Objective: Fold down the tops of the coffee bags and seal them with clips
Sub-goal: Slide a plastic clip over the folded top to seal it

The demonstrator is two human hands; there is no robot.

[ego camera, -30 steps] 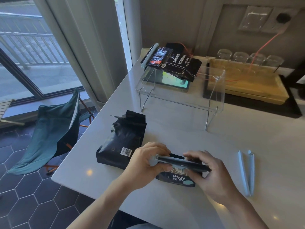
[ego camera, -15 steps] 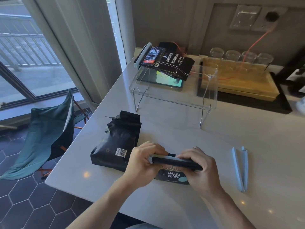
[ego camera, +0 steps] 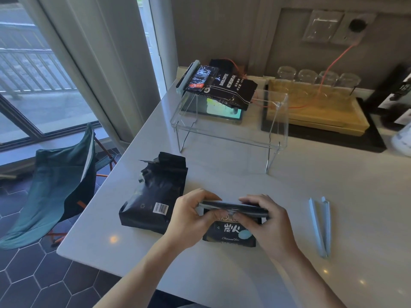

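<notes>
A small black coffee bag [ego camera: 231,234] with white characters stands near the table's front edge. A long grey-blue clip [ego camera: 233,207] lies across its folded top. My left hand [ego camera: 189,216] pinches the clip's left end and my right hand [ego camera: 266,223] presses on its right part. A larger black coffee bag [ego camera: 155,196] with a barcode lies just to the left, its top crumpled and unclipped. A light blue clip [ego camera: 320,227] lies open in a V on the table to the right. On the clear stand, clipped coffee bags [ego camera: 220,85] rest.
A clear acrylic stand [ego camera: 231,130] sits mid-table with a tablet [ego camera: 222,112] under it. A wooden tray [ego camera: 315,107] with upturned glasses is at the back right. The table's left edge drops off to a green folding chair [ego camera: 60,181] on the tiled floor.
Both hands stay on the clip over the small bag; the clip sits lower and flatter on the bag's top. The view has shifted slightly.
</notes>
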